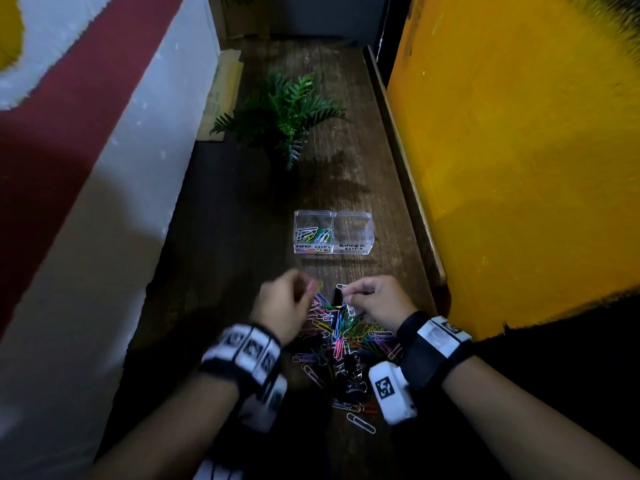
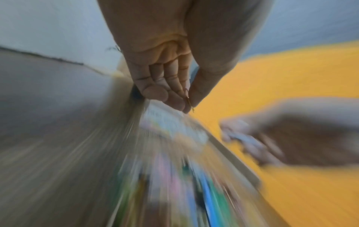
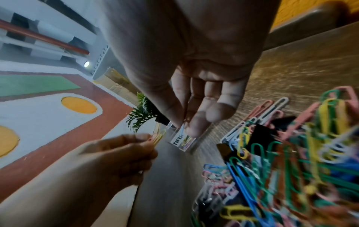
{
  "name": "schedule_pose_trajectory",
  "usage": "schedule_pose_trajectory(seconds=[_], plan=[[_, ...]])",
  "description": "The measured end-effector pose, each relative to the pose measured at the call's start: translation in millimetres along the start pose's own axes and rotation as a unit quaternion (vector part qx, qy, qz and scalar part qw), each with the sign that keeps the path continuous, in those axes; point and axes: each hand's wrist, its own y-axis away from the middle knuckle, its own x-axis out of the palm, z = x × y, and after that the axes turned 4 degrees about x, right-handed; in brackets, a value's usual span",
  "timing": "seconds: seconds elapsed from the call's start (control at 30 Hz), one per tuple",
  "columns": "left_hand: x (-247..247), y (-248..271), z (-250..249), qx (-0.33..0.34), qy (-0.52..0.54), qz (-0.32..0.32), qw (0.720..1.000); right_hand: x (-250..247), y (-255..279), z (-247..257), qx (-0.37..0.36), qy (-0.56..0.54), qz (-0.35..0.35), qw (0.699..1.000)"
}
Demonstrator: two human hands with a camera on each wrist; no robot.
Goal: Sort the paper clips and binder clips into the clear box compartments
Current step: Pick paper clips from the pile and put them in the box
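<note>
Your left hand (image 1: 282,301) pinches a few coloured paper clips (image 3: 158,137) between thumb and fingertips, just above the far edge of the pile (image 1: 341,344). Your right hand (image 1: 375,299) pinches a pale paper clip (image 1: 343,287) in the same way. The clear box (image 1: 333,233) stands on the table (image 1: 270,237) beyond both hands, apart from the pile. Its left compartment (image 1: 313,233), labelled for paper clips, already holds a bundle; the right compartment (image 1: 352,233), labelled for binder clips, appears empty. The black binder clips (image 1: 349,372) remain mixed into the pile.

Hazards:
- Clips in the pile interlock. A lifted clip is likely to drag neighbours along and drop them short of the box.
- The pinch grips are shallow. A quick carry may shed a clip.
- The two compartments adjoin. A release over the divider could put a paper clip on the binder side.
- The box looks light. A knuckle against its front wall may push it.

Clearance: the table is narrow. A raised rim (image 1: 398,161) and the yellow panel (image 1: 519,150) bound it on the right, close to the box and to your right wrist. The painted wall (image 1: 104,150) bounds it on the left, with more bare wood there. The plant (image 1: 280,116) stands well beyond the box, so the straight path forward is open.
</note>
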Motion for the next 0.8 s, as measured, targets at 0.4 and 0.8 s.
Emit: schedule_pose_trajectory(seconds=[0.4, 0.8], plan=[[-8.6, -134.3, -15.4, -0.119, -0.022, 0.006, 0.993, -7.1, -67.3, 64.4, 0.0, 0.004, -0.012, 1.0], [-4.9, -75.8, -1.2, -0.072, 0.056, -0.011, 0.996, 4.3, -119.2, 75.8, 0.003, 0.062, -0.042, 0.997]])
